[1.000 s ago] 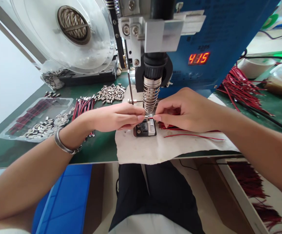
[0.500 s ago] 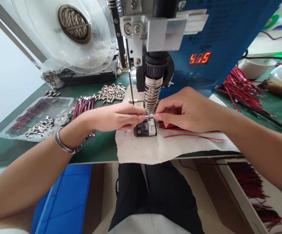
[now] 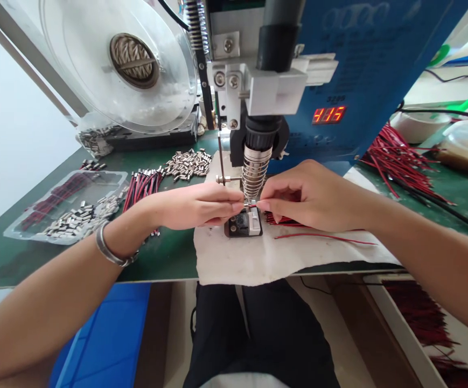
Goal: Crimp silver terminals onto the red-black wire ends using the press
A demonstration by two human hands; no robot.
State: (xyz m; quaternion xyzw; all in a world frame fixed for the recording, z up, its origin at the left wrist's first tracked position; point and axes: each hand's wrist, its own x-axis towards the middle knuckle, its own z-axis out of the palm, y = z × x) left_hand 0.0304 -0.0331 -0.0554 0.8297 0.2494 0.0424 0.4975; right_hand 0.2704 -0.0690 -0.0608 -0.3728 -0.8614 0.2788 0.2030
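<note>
Beneath the spring-wrapped tip of a soldering iron (image 3: 257,172), my left hand (image 3: 195,206) pinches a small metal part (image 3: 246,205) between thumb and fingertips. From the other side my right hand (image 3: 306,196) is closed in a pinch on a thin red wire (image 3: 253,205), whose end meets the metal part close to the iron tip. Fingers partly hide the exact contact. Just below the fingertips is a small black and white fixture (image 3: 245,223), standing on a white cloth (image 3: 234,264). A bundle of red and black wires (image 3: 278,219) lies under my right hand.
Left of my hands are a clear plastic tray (image 3: 19,237), finished-looking wired parts (image 3: 142,186) and a pile of metal parts (image 3: 188,164). One loose red wire (image 3: 325,235) lies on the cloth. Behind stands a blue machine (image 3: 363,64); more red wires (image 3: 403,161) lie right.
The view has tilted, so everything sits lower in the picture. The soldering iron's bracket appears slightly lower, and the red display reads a different number. Both hands keep their pinch.
</note>
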